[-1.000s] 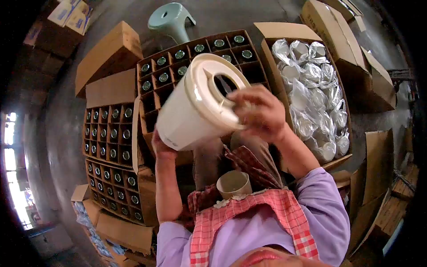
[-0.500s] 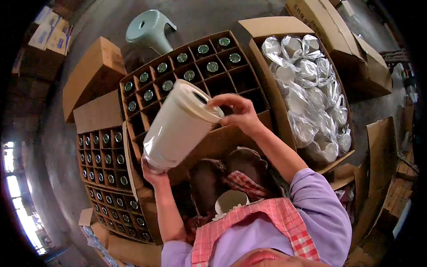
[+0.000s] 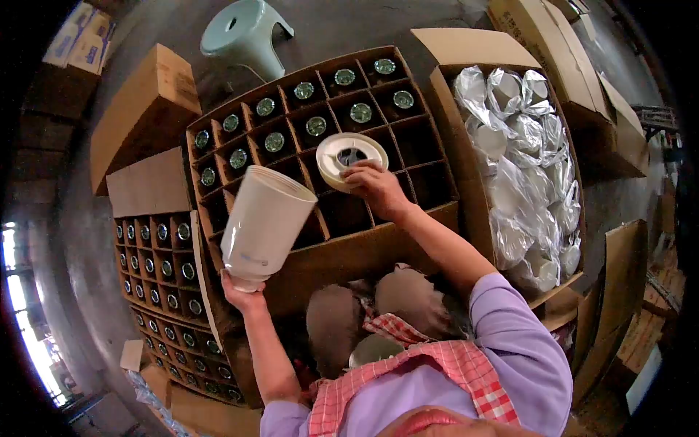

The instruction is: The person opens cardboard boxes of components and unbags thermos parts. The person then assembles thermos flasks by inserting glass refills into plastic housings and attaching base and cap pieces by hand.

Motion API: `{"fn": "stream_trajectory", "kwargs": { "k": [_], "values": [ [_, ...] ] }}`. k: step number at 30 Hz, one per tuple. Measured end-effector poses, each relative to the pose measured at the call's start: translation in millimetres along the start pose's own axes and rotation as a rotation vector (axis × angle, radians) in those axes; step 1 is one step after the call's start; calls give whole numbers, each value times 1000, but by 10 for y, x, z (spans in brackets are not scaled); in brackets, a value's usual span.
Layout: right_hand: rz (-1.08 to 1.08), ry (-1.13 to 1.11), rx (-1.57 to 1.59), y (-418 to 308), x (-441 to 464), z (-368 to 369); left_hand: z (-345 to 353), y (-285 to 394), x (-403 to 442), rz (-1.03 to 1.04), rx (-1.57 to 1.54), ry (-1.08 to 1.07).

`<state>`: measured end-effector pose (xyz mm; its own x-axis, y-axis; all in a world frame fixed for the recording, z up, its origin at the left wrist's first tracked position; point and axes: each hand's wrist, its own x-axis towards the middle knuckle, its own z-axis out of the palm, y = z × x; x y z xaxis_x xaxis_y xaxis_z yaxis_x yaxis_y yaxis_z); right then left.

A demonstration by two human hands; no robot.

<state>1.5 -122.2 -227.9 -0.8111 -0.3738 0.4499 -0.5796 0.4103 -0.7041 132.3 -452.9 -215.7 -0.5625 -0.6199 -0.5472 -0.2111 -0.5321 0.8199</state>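
My left hand (image 3: 245, 291) grips a tall cream-white canister (image 3: 266, 226) by its base. The canister tilts to the right, and its threaded rim is uncovered. To its right, my right hand (image 3: 376, 188) holds a round cream lid (image 3: 348, 149) with a dark hole in its centre. Lid and canister are apart. Both are above a large divided carton (image 3: 335, 247), where several glass pieces (image 3: 360, 112) stand in cells of the far rows. In my lap, partly behind the apron, rests a pale round container (image 3: 375, 351).
On the right, an open carton (image 3: 502, 273) holds several plastic-wrapped white items (image 3: 513, 175). Divided boxes of glass pieces (image 3: 166, 268) stand on the left. Beyond are a pale green stool (image 3: 247, 36) and a brown carton (image 3: 145, 109); more cartons (image 3: 553, 65) are at the upper right.
The lid has come off the canister and moved away with my right hand. My left hand has lowered the canister slightly, still tilted, and its open mouth now shows.
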Motion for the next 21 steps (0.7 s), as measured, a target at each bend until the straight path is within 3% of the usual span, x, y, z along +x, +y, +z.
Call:
{"fn": "stream_trajectory", "kwargs": {
  "k": [1, 2, 5, 7, 9, 13, 14, 18, 21],
  "values": [
    [37, -147, -85, 199, -62, 143, 1, 19, 0, 52, -4, 56],
    [-140, -287, -136, 383, -123, 257, -142, 26, 100, 89, -2, -28],
    [218, -100, 316, 394, 69, 85, -126, 177, 124, 104, -92, 12],
    [113, 287, 6, 738, 433, -77, -98, 246, 70, 112, -128, -3],
    [257, 224, -464, 1027, 722, -121, -10, 276, 47, 115, -201, -29],
    [410, -219, -798, 1512, 969, 248, -47, 207, 108, 101, -341, -40],
    [435, -304, -790, 1570, 1025, 261, -76, 188, 104, 129, -278, -23],
    [302, -171, -657, 1557, 1026, -9, -146, 216, 115, 100, -355, -47],
    [250, -60, -568, 985, 1297, -633, -82, 310, 46, 134, -355, 2]
  ]
}}
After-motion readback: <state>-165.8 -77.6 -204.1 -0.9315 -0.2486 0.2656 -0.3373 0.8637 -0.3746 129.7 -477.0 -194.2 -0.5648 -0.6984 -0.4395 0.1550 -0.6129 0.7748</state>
